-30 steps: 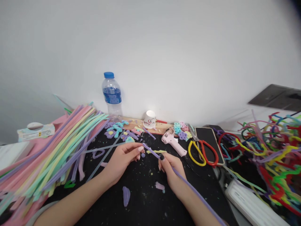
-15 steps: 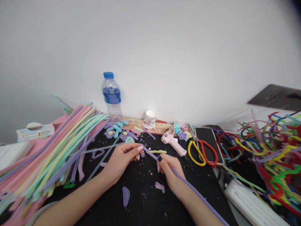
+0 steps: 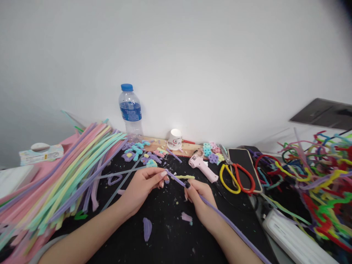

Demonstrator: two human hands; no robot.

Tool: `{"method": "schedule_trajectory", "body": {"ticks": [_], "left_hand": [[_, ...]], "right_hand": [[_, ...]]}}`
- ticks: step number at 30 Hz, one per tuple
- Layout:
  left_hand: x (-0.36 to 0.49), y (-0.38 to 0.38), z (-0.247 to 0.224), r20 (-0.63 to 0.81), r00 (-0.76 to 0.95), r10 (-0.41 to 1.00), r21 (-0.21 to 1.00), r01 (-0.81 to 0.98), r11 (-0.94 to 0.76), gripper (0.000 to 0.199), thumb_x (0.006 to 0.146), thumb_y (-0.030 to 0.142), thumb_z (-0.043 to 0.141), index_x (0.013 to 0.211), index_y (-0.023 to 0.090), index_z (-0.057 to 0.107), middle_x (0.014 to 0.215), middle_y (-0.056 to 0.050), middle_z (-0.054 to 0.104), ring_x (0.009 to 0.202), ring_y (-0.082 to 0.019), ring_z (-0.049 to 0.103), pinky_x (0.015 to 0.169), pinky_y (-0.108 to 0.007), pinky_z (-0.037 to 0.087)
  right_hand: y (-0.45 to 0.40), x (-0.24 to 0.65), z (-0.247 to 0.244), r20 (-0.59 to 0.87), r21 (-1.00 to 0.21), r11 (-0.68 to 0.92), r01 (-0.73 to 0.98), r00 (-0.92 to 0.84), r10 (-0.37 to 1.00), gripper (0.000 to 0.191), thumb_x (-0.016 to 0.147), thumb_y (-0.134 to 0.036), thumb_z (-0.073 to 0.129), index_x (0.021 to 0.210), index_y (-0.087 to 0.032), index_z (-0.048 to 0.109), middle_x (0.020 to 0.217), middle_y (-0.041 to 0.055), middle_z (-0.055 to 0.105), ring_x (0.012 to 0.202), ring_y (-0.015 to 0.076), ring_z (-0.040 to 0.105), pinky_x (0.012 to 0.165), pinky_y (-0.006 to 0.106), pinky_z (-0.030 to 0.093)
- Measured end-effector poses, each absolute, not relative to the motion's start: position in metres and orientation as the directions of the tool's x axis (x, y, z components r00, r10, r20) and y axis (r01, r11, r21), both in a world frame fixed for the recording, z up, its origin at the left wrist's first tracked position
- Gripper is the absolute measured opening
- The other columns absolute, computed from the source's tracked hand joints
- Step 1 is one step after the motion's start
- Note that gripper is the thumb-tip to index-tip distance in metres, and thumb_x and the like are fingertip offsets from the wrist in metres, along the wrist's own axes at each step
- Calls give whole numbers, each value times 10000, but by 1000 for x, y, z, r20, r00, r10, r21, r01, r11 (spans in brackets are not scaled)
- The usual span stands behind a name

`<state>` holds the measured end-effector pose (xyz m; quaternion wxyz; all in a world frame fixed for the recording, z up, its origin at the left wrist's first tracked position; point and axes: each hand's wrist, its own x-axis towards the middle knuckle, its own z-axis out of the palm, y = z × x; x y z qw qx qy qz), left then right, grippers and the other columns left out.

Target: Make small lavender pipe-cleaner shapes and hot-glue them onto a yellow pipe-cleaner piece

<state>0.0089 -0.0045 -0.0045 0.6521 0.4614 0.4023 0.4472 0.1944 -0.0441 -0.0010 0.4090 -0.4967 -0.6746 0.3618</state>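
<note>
A long purple pipe cleaner stretches between my two hands over the black table mat. My left hand pinches its end between thumb and fingers. A short way along, my right hand grips the same strand, whose free length runs back along my right forearm. Just beyond the right fingertips lies a short yellow pipe cleaner. Nearer to me are a purple petal-shaped piece and a small lilac scrap.
Many pastel pipe cleaners lie at left. Behind stand a water bottle and a paper cup. To the right are a pink glue gun, scissors, a phone, a white power strip and tangled coloured pipe cleaners.
</note>
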Motion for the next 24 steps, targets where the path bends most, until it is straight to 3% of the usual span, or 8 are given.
{"method": "schedule_trajectory", "body": {"ticks": [17, 24], "left_hand": [[5, -9, 7, 71, 325, 943, 982, 143, -124, 144, 774, 288, 607, 738, 171, 684, 620, 1, 621, 606, -132, 557, 608, -228, 428], [8, -9, 2, -2, 315, 949, 998, 65, -19, 173, 787, 309, 597, 759, 174, 701, 597, -2, 627, 589, -129, 544, 604, -227, 426]], "right_hand": [[-46, 192, 4, 114, -962, 144, 232, -137, 984, 397, 887, -370, 415, 545, -173, 455, 497, -44, 360, 492, 99, 338, 480, 236, 237], [-44, 191, 5, 113, -963, 143, 230, -136, 984, 399, 888, -373, 413, 544, -175, 450, 501, -41, 360, 499, 102, 343, 487, 236, 249]]}}
